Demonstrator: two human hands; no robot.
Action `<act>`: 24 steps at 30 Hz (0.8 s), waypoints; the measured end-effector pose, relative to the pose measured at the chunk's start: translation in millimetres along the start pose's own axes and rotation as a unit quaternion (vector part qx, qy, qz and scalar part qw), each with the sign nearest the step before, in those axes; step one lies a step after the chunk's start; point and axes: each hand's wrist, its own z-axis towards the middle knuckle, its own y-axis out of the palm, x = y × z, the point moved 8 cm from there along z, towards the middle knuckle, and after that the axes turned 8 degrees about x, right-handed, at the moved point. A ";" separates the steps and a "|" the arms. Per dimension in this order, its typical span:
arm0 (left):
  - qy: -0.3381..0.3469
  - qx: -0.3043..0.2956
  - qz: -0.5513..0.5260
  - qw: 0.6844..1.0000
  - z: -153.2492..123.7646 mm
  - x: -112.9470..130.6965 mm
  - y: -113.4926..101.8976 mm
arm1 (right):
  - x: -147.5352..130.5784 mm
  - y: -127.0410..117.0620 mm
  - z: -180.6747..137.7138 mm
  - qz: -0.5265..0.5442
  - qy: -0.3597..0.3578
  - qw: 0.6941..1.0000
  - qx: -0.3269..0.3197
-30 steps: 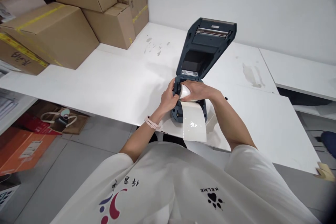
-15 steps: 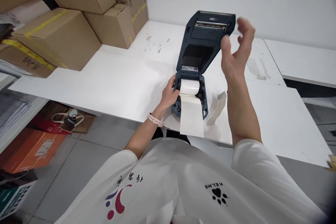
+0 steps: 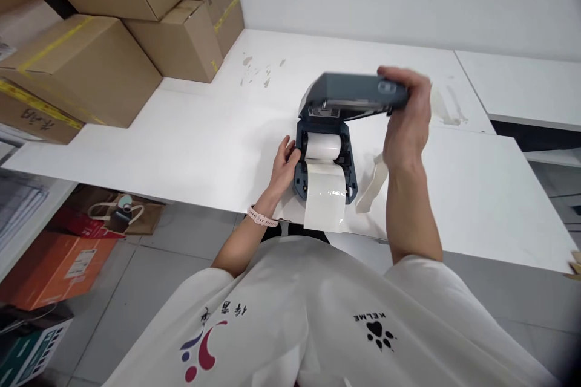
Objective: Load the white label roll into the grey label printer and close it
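A dark blue label printer (image 3: 300, 175) sits near the front edge of the white table (image 3: 204, 139). A white label roll (image 3: 323, 146) lies in its bay, and a strip of label paper (image 3: 325, 202) hangs out over the table edge. My right hand (image 3: 405, 121) grips the front end of the printer lid (image 3: 349, 95), which is tilted halfway down. My left hand (image 3: 285, 163) rests against the printer's left side, fingers curled on the housing. A loose paper scrap (image 3: 373, 184) lies just right of the printer.
Cardboard boxes (image 3: 91, 66) are stacked at the table's back left. A second white table (image 3: 517, 97) adjoins at the right. Below the table on the left are an orange box (image 3: 49, 266) and a bag (image 3: 118, 214) on the grey floor.
My right hand left the roll, rose to the upright lid, took hold of it and swung it down toward the base. My left hand stayed at the printer's side.
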 end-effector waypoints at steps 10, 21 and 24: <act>-0.028 -0.001 -0.017 0.999 -51.0 28.6 -7.9 | 23.5 -5.1 -133.2 0.078 0.168 0.982 0.045; -0.071 -0.059 -0.111 0.990 -63.2 16.6 16.3 | 67.1 20.3 -170.1 0.223 0.438 0.866 -0.093; -0.032 -0.052 -0.097 0.993 -58.2 19.7 14.4 | 64.5 22.6 -174.3 0.229 0.434 0.868 -0.076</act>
